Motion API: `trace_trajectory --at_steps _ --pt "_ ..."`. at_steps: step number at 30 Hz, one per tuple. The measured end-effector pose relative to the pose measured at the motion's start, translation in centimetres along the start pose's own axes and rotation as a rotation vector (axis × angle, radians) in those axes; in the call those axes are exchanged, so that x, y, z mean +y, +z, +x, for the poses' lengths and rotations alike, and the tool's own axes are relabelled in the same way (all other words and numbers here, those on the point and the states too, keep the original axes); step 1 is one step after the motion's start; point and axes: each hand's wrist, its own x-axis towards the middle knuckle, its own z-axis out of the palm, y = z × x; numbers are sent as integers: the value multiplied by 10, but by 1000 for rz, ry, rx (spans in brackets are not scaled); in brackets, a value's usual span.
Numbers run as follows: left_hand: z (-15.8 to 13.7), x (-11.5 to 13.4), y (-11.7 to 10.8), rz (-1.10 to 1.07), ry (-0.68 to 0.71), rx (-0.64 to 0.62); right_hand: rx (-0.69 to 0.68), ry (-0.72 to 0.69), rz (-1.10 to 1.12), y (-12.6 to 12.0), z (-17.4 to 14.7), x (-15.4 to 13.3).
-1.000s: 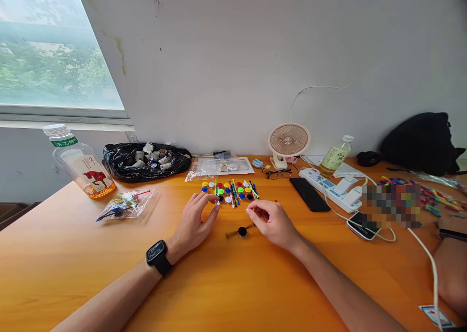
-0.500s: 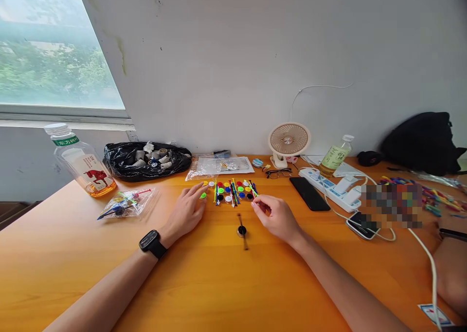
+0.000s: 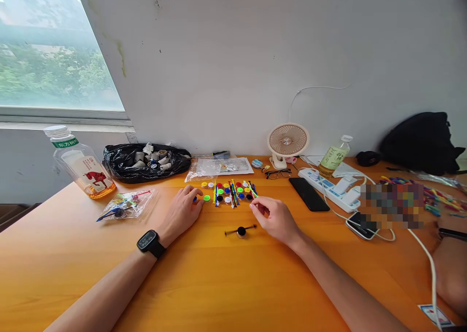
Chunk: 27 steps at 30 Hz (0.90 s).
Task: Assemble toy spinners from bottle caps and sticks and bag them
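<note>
One black spinner (image 3: 241,231) looks put together, on the counter (image 3: 204,283) between the hands, thin dark arms (image 3: 231,232) out both sides; the coloured discs (image 3: 227,200) and plastic sticks (image 3: 234,195) behind it are loose. Left hand (image 3: 182,208) is around a blue disc (image 3: 195,199), right hand (image 3: 275,218) at a green stick (image 3: 254,193), can't tell if either grip's clamped.

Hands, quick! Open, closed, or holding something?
Left hand: loosely curled by a blue disc; grip unclear.
Right hand: pinched closed by a green stick; holding unclear.

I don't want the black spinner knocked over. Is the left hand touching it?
Apart. The head view shows orange tabletop plainly visible between the left hand and the black spinner, rod included.
</note>
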Motion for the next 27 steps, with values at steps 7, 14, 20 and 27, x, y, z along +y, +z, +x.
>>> trace_trajectory --at_steps 7,14,20,27 --pt "-3 9 -1 -51 37 -37 -9 4 -4 0 0 -2" --pt "-4 7 3 6 48 -50 -26 11 -7 0 0 -4" --pt "-6 17 0 -91 48 -88 -42 5 -10 0 -1 -4" --pt "-7 31 -6 -117 77 -200 -46 -2 -14 1 -1 -5"
